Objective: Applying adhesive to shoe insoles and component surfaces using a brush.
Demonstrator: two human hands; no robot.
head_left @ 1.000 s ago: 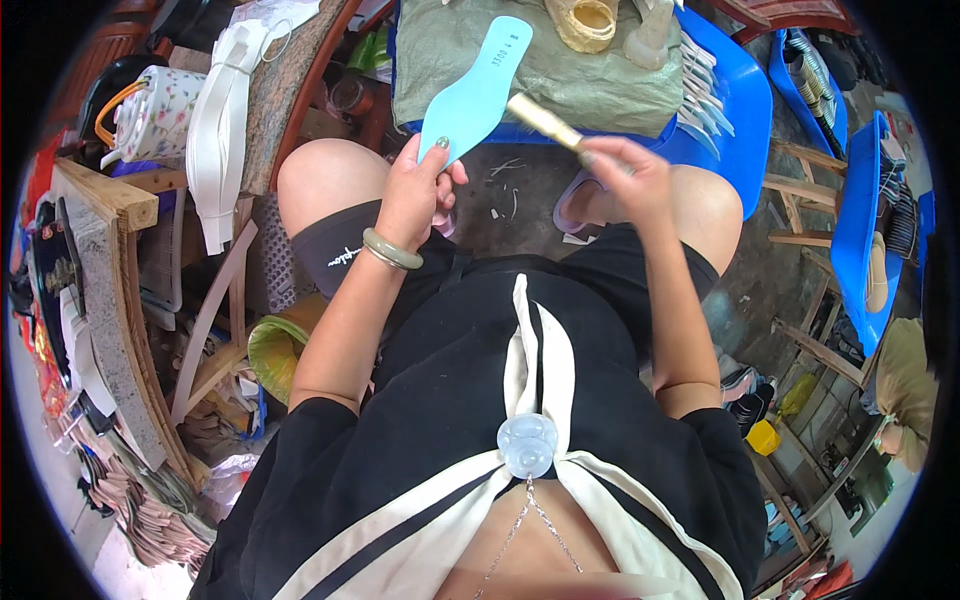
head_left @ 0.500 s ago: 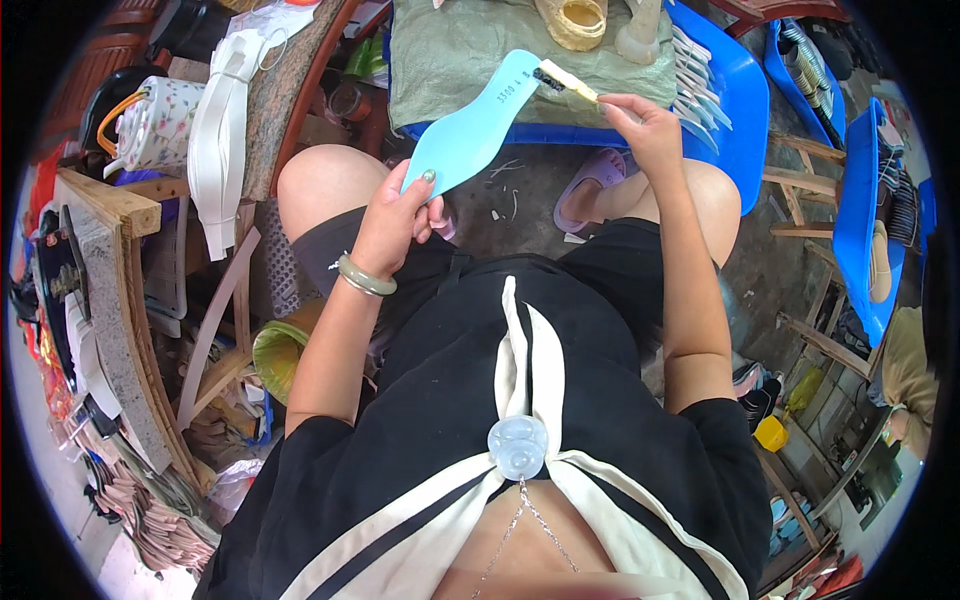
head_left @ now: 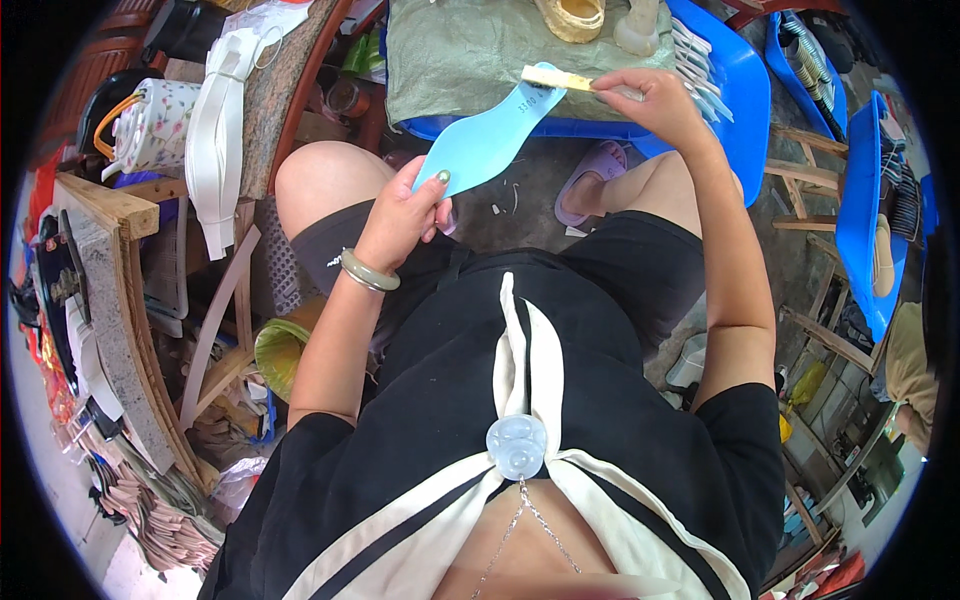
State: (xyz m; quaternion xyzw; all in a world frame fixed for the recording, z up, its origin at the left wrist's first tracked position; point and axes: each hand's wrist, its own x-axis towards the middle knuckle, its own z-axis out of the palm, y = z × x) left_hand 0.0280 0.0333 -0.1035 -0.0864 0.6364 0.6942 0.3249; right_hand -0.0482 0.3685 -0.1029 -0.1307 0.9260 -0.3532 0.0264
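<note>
A light blue shoe insole (head_left: 478,145) is tilted out in front of my knees, its toe end toward me. My left hand (head_left: 398,215) pinches that near end, thumb on top and fingers beneath. In my right hand (head_left: 655,103) is a small brush (head_left: 557,78) with a pale handle, held between thumb and fingers. Its dark bristles point down onto the far, narrow end of the insole, partly hidden under the brush head. Dark printing shows on the insole close to the bristles.
Beyond the insole, a grey-green cloth (head_left: 450,60) covers a work surface bearing a crusted tan pot (head_left: 572,18) and a cloudy bottle (head_left: 637,30). At right, a blue tray (head_left: 745,110) holds stacked pale insoles (head_left: 697,65). White strips (head_left: 218,140) hang at left beside a flowered pot (head_left: 150,125).
The brush has turned from slanting to nearly level and shifted left over the insole's end. My right elbow has swung outward. The insole has moved slightly right and down.
</note>
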